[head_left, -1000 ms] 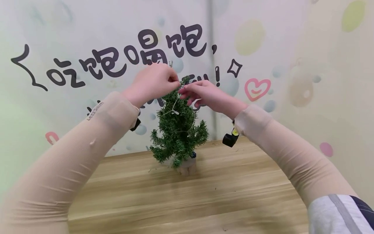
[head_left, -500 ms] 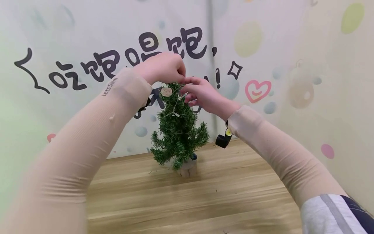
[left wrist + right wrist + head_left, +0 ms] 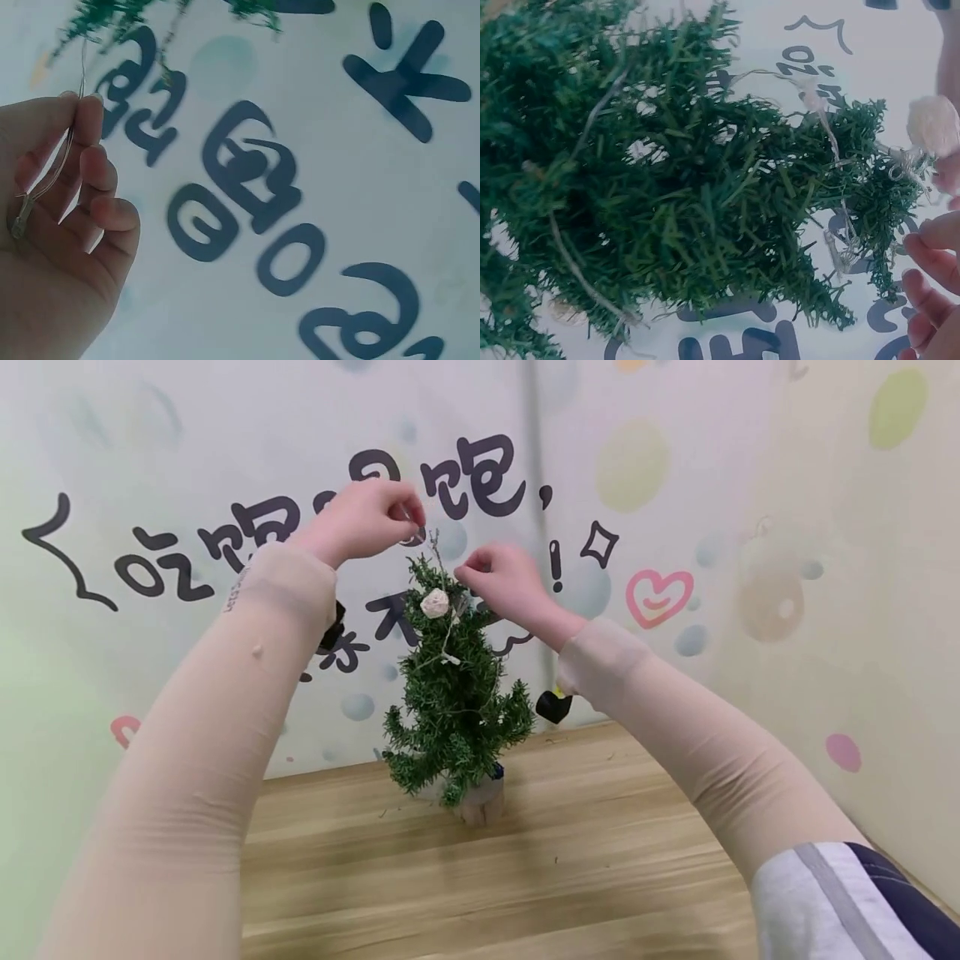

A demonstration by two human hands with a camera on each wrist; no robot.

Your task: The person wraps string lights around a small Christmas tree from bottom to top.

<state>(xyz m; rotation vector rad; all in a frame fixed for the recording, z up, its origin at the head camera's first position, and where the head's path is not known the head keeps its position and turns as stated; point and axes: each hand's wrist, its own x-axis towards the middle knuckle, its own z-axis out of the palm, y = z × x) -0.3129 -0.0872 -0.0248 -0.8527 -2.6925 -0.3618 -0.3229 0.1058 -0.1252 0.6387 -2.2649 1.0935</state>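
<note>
A small artificial Christmas tree stands upright at the middle of the head view. My left hand is raised to the left of its tip. The left wrist view shows the thumb and index finger of this hand pinching a thin string-light wire, whose small clear bulb hangs by the palm. On the right of the tree's top is my right hand, its fingers curled with thumb and index together; what lies between them is hidden. A pale woven ball sits near the top.
The tree's round wooden base rests on a wood-grain table. A wall with dark lettering and coloured dots rises close behind. More wire winds round the branches. Something dark blue sits by the base.
My left hand first moves up and right, then back left, away from the tip and my right hand. My right hand draws slightly left, its fingers closer together. The pale ball comes into sight.
</note>
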